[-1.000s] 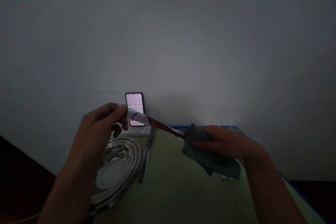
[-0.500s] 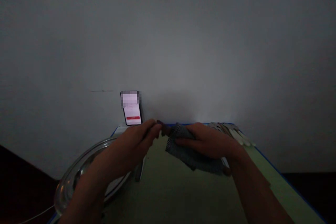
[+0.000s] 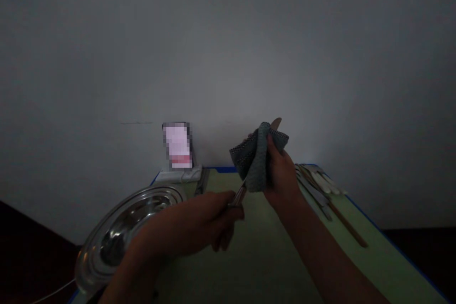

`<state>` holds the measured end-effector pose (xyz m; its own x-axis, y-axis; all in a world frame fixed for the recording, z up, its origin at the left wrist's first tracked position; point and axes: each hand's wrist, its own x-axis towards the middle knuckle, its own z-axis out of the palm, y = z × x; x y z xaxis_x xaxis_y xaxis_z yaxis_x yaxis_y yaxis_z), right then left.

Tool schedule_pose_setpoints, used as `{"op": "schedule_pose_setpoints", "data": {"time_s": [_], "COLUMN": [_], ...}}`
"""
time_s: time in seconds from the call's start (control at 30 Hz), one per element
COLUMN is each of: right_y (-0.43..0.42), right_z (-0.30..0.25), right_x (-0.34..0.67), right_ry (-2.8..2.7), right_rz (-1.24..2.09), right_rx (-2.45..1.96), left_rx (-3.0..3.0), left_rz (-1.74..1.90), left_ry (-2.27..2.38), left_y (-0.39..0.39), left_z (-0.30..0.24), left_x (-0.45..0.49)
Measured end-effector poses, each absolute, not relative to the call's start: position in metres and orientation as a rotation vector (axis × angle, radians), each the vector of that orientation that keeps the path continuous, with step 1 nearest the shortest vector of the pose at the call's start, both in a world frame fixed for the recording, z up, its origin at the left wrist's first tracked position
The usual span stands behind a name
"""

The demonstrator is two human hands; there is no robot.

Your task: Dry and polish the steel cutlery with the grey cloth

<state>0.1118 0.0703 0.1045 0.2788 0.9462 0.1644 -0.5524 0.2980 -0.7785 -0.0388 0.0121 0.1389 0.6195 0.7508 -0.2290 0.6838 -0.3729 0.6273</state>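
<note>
My left hand [image 3: 221, 216] is closed around the shiny metal handle of what looks like a table knife [image 3: 239, 195], held at a slant over the table. My right hand [image 3: 281, 166] grips a grey-blue cloth [image 3: 257, 159] with a checkered edge, folded around the upper part of the knife. Only the rounded tip sticks out above the cloth, against the wall. The middle of the knife is hidden inside the folds.
A shiny metal basin [image 3: 119, 232] stands at the left of the green table [image 3: 263, 256]. Behind it a phone [image 3: 178, 145] leans on the wall [image 3: 228, 47] beside a white block [image 3: 174, 174]. Several utensils [image 3: 317, 194], some white-handled and one wooden, lie at the right edge.
The knife and cloth have swung from lying nearly level to a steep slant, tip up. My left hand has come down and nearer; my right hand has risen with the cloth.
</note>
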Motion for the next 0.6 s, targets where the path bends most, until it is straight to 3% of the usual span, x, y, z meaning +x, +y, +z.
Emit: {"op": "schedule_pose_setpoints", "data": {"time_s": [0.33,0.6], "right_y": [0.082,0.062], "right_z": [0.108,0.088], "right_x": [0.152,0.086], "right_ry": [-0.664,-0.817], "right_rz": [0.77,1.009], "right_rx": [-0.789,-0.888], "left_rx": [2.227,2.216], "left_rz": [0.267,0.589], "left_ry": [1.252,1.356], "left_y": [0.016,0.034], "left_z": [0.144,0.129], "left_x": [-0.061,-0.031]}}
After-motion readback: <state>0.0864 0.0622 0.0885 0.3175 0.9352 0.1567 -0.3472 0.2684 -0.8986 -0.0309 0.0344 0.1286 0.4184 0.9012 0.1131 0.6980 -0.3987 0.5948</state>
